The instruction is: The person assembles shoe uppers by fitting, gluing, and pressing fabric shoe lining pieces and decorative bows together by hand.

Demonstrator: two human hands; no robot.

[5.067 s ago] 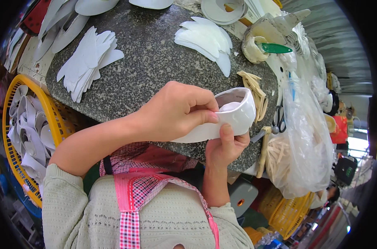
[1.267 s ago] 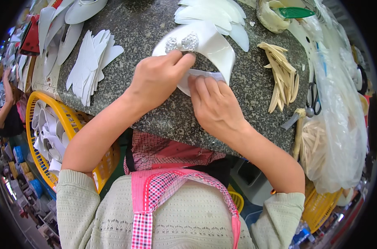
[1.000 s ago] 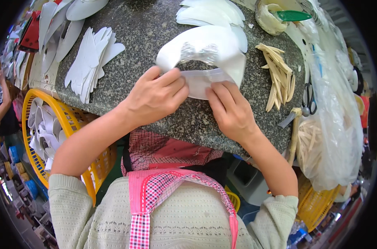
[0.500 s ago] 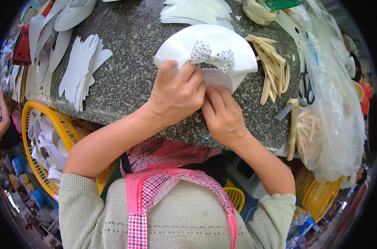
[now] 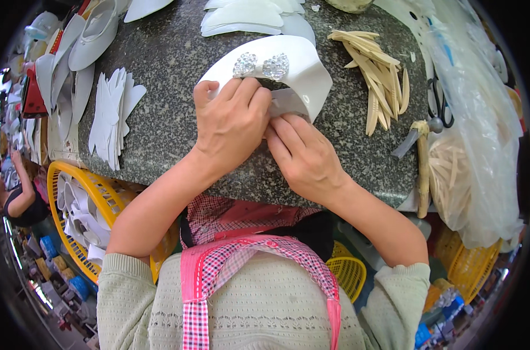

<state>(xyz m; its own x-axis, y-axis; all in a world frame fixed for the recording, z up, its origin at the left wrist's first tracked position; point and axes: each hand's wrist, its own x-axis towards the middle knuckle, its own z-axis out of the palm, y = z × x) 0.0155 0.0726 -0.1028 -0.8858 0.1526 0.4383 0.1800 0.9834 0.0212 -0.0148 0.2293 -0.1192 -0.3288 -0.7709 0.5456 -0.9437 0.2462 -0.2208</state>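
Observation:
A glossy white shoe upper with a sparkling rhinestone bow is held above the speckled stone tabletop. My left hand grips its near left edge just below the bow, fingers curled over the rim. Closed on the near right edge is my right hand, its fingertips bunched beside a greyish lining flap. The two hands nearly touch in the middle. What the fingertips pinch inside the upper is partly hidden.
White strap-like pieces lie at left, near white sandals. Far back are stacked white sheets. At right lie beige strips, a wooden-handled hammer, black scissors and a plastic bag. A yellow basket stands lower left.
The upper has turned and bent, its right side folding down. Both hands have shifted left in the picture, while the table things have also shifted with the view.

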